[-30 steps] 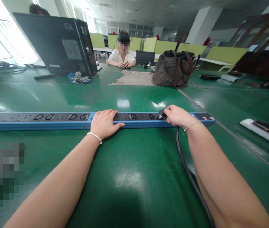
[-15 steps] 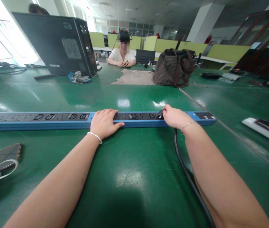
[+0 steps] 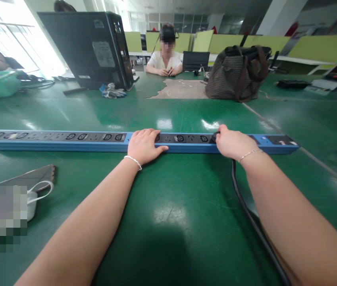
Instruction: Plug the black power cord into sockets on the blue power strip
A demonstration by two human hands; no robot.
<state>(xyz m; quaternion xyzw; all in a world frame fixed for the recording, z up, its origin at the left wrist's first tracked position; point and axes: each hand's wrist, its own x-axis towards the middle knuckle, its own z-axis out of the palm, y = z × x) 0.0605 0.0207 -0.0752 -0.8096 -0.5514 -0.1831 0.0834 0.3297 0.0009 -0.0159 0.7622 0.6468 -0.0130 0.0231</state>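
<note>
The right hand (image 3: 234,143) is closed on a black plug (image 3: 214,138) at the power strip (image 3: 190,148); to its left, the left hand (image 3: 145,147) lies spread over the strip, thumb apart, gripping nothing. I'd keep the plug square to the strip while the left hand braces it against the tabletop (image 3: 162,190), leaving slack in the cord (image 3: 242,198) on the right hand's near side.

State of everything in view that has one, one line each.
Strip: lying flat, sockets up
Plug: held at the strip; whether fully seated is hidden
Cord: attached, bending down toward the viewer
Left grip: resting open across the strip
Right grip: closed on the plug
Bag: upright, handles drooping
Gloves: unworn, heaped
PC: standing; power unclear
</note>
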